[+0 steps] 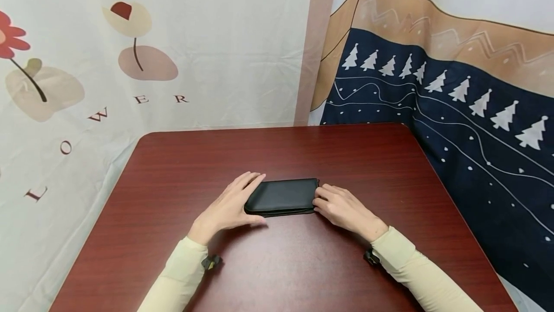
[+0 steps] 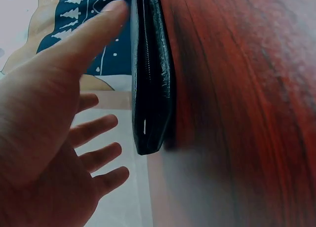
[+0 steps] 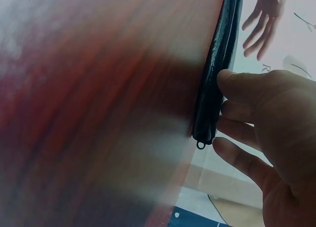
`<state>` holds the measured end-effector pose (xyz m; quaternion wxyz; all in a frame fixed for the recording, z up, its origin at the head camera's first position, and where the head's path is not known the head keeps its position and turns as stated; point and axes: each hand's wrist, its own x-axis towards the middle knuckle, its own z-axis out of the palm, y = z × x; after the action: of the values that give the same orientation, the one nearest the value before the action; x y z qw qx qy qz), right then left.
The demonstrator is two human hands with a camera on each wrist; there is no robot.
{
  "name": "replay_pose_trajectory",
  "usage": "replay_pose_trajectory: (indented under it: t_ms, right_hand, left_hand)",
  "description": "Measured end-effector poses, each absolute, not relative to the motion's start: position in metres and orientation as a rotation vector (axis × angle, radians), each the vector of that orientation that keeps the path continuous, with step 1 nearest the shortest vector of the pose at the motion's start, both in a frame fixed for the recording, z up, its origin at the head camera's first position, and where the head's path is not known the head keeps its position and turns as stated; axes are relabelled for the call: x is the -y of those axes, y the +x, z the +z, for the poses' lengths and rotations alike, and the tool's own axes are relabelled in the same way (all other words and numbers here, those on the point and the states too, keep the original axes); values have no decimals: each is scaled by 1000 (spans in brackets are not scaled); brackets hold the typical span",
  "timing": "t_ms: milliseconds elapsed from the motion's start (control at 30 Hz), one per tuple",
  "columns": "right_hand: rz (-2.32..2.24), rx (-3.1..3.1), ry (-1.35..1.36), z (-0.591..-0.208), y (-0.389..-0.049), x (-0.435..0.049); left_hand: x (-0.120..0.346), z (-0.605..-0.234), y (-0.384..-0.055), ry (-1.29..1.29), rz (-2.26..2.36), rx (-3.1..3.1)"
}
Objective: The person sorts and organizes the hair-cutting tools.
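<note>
A long black zip wallet [image 1: 283, 195] lies flat on the reddish-brown table [image 1: 277, 153]. My left hand [image 1: 233, 201] is spread around its left end, thumb near the front edge and fingers toward the back. In the left wrist view, the zip shows along the wallet's [image 2: 153, 79] side, and that hand's [image 2: 54, 113] fingers are apart. At the other end, my right hand [image 1: 342, 206] has curled fingers on the edge. From the right wrist, its thumb [image 3: 234, 81] presses the zipped side, near the corner with a small ring [image 3: 201, 145]; the zip pull is hidden.
A pale curtain [image 1: 242, 47] with flower prints and letters hangs behind the table. To the right is a dark blue cloth [image 1: 467, 134] with white trees. Each wrist carries a dark strap, such as the left strap [image 1: 212, 262], below a pale sleeve.
</note>
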<state>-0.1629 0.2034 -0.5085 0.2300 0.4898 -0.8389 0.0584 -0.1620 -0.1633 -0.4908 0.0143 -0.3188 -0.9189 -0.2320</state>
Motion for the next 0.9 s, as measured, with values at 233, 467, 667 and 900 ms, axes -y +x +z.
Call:
replay_pose_trajectory:
  t_ms: [233, 467, 667, 900]
  right_hand:
    - [194, 2301, 1352, -511, -163, -204]
    - [191, 2302, 1355, -511, -164, -204]
    - [189, 2298, 1355, -511, -164, -205]
    - [214, 2327, 1342, -512, -164, -205]
  left_hand:
    - [163, -491, -165, -937, -712, 2993]
    - [162, -494, -171, -902, -698, 3004]
    - [161, -494, -173, -917, -655, 3007]
    - [161, -495, -174, -894, -654, 3023]
